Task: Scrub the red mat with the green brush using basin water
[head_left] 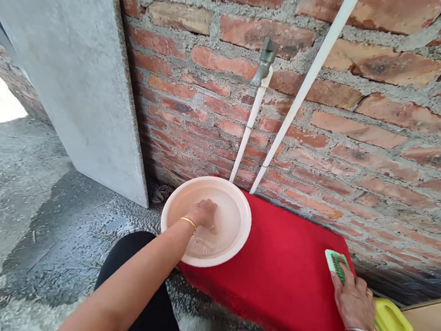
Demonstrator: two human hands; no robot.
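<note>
A pale pink basin [236, 199] with a little water stands on the ground at the foot of a brick wall. My left hand [204, 214], with a gold bangle on the wrist, reaches into it, fingers dipped in the water and curled; whether it holds anything is hidden. My right hand [352, 298] rests on a green-and-white scrub brush [334, 261] pressed on the right edge of a red mat [281, 269]. The mat lies flat beside the wall, partly under the basin.
A tap [264, 61] on a white pipe hangs above the basin; a second white pipe [313, 73] slants beside it. A concrete slab [80, 85] leans on the wall at left. A yellow container [391, 318] sits by my right wrist. The ground is wet.
</note>
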